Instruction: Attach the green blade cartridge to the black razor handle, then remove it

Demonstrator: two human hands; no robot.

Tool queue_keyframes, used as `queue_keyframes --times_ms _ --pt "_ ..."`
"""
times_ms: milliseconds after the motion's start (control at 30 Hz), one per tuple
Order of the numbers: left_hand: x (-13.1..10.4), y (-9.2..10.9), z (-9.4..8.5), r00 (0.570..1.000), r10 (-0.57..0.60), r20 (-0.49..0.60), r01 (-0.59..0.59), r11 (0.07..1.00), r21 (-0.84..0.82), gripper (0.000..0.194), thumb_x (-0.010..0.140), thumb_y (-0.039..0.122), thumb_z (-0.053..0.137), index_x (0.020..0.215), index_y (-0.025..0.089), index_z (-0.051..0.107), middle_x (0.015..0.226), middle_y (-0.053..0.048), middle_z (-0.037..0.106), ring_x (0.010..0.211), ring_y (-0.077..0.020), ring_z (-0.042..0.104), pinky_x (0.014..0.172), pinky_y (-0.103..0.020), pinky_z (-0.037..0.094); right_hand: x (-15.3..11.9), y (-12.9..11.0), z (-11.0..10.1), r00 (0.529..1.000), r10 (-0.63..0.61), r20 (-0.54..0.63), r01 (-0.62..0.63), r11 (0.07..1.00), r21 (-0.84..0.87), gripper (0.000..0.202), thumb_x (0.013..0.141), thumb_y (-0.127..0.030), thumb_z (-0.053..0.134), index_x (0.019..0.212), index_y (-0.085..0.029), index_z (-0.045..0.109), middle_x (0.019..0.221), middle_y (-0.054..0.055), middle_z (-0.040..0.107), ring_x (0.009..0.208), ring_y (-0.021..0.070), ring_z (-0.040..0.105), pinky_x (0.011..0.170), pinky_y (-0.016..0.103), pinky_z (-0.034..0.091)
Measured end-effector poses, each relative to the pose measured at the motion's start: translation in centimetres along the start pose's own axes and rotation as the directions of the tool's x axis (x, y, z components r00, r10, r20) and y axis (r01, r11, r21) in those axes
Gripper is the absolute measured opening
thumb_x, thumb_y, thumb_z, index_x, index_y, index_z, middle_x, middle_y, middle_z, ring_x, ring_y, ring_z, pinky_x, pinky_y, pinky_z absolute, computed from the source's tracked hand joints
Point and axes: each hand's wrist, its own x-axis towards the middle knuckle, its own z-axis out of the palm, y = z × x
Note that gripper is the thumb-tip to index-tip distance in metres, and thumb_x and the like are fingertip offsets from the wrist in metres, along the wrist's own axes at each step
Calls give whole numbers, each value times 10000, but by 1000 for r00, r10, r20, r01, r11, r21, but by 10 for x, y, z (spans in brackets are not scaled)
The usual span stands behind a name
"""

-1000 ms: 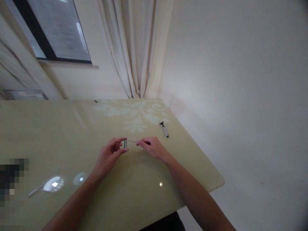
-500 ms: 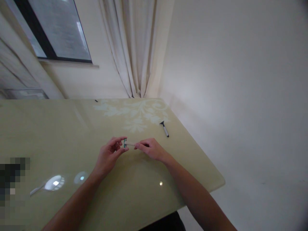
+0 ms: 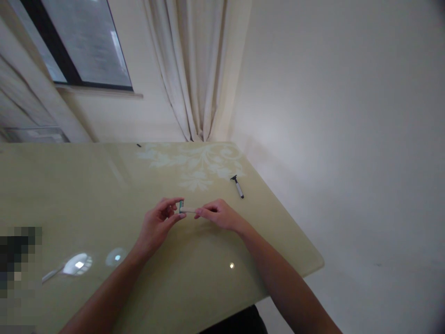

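Above the table, both hands are on a small razor with a pale handle [image 3: 189, 210] and a green head [image 3: 181, 207]. My left hand [image 3: 160, 218] pinches the head by its two ends between thumb and index finger, the other fingers curled behind. My right hand [image 3: 219, 214] grips the far end of the handle between thumb and fingers. The handle lies nearly level and meets the head near its lower end; whether they are joined there I cannot tell. Beyond my right hand lies a second razor [image 3: 238, 186] with a black head and a grey handle.
The glossy pale green table [image 3: 278, 222] has a white floral pattern near its far edge. A small dark object [image 3: 139, 145] lies at that edge. Curtains [image 3: 194, 69] and a window stand behind, a white wall [image 3: 347, 139] to the right. Something pixelated [image 3: 17, 260] is at left.
The pale handle has shifted slightly toward the lower end of the green head, with my right hand still holding it. My left hand has stayed in place.
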Motion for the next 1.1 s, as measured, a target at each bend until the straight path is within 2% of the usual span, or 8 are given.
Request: queue_keyframes --times_ms 167,300,433,600,700,867,1000,1100 --pt "-1 3 1 1000 14 -9 -14 1000 17 393 771 372 849 1146 280 778 848 24 562 707 -120 524 647 -248 434 0 0 -1 997 12 -76 -16 998 -54 484 990 -537 591 933 -136 857 541 -47 413 528 92 351 529 260 220" --pt "-1 4 1 999 40 -13 -40 998 54 392 769 364 849 1146 279 780 860 21 582 706 -122 526 652 -251 434 -1 -1 0 1000 5 -7 -5 1000 -25 480 984 -548 600 957 -144 857 554 -46 432 537 91 362 532 258 222" --pt "0 2 0 999 36 -33 -35 999 40 394 775 367 845 1149 269 772 840 30 559 693 -118 516 643 -246 427 0 0 0 997 50 -59 -56 993 -103 483 983 -540 603 916 -134 858 540 -46 427 536 90 372 538 264 219" --pt "-1 5 1 997 66 -25 -64 994 84 393 782 366 842 1156 271 771 852 29 566 685 -115 515 633 -244 426 0 0 0 1000 14 10 -14 1000 -19 521 979 -583 584 969 -142 861 555 -47 420 546 91 360 539 260 221" --pt "-1 6 2 996 81 -29 -78 992 95 384 779 363 843 1145 272 775 845 29 566 684 -116 516 636 -247 435 0 0 -1 998 32 -59 -35 998 -56 525 983 -564 580 927 -124 861 540 -45 411 536 91 354 536 267 215" --pt "-1 4 2 997 73 -31 -69 992 102 397 782 376 839 1160 275 770 857 27 576 705 -120 540 646 -249 447 1 1 1 999 27 -28 -29 998 -53 529 979 -584 582 943 -135 859 545 -47 416 536 92 360 540 267 216" --pt "-1 2 2 995 84 -55 -78 992 100 392 781 384 841 1151 275 772 829 36 552 677 -111 510 620 -239 428 1 1 2 995 25 -98 -37 992 -122 532 982 -569 579 878 -125 853 539 -39 432 541 96 377 544 269 219" --pt "-2 2 3 996 86 -40 -81 991 110 386 790 381 836 1157 283 772 841 33 560 679 -112 510 623 -238 430 1 0 1 999 20 -40 -21 999 -45 533 981 -587 576 937 -136 858 547 -45 416 539 94 355 541 264 220"
